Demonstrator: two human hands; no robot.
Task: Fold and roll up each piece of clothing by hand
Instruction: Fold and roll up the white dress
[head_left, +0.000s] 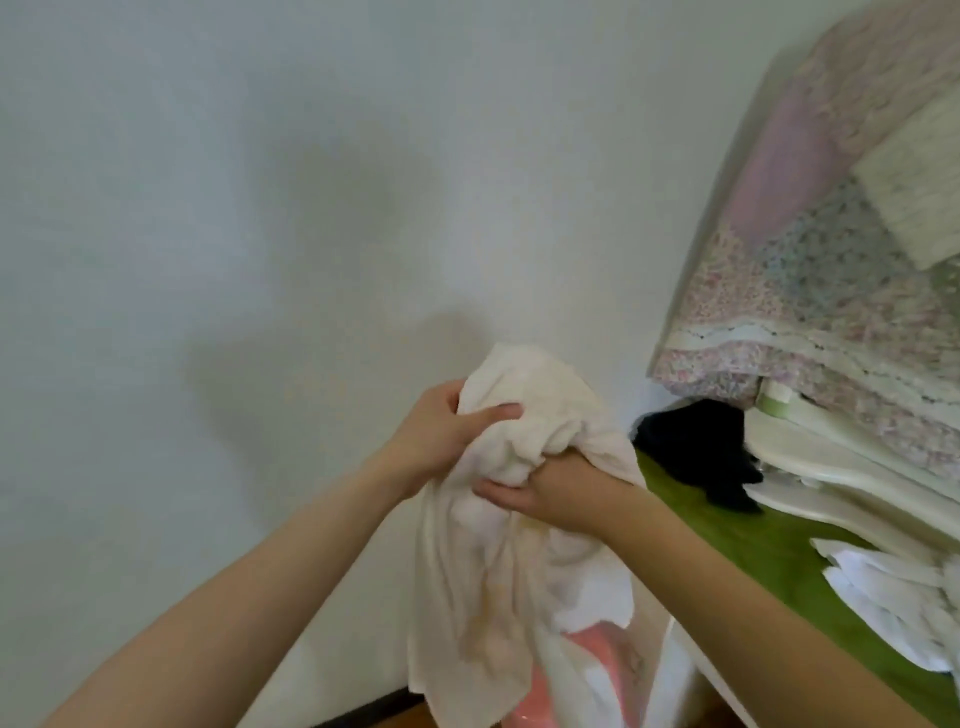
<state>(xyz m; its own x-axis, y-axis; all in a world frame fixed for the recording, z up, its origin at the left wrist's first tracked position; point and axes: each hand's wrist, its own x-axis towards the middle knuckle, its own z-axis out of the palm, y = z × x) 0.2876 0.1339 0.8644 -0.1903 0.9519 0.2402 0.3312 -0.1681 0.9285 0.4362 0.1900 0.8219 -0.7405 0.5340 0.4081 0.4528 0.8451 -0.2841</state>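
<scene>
Your left hand (441, 436) and right hand (556, 493) are close together, both clenched into a soft, cream, crumpled garment (467, 577) held up before the white wall (260, 208). Its bunched top bulges above your fists and the rest hangs limp in loose folds below. To your right, a black garment (696, 447) lies crumpled on a green cover (753, 551), under a floral quilted stack (810, 291).
</scene>
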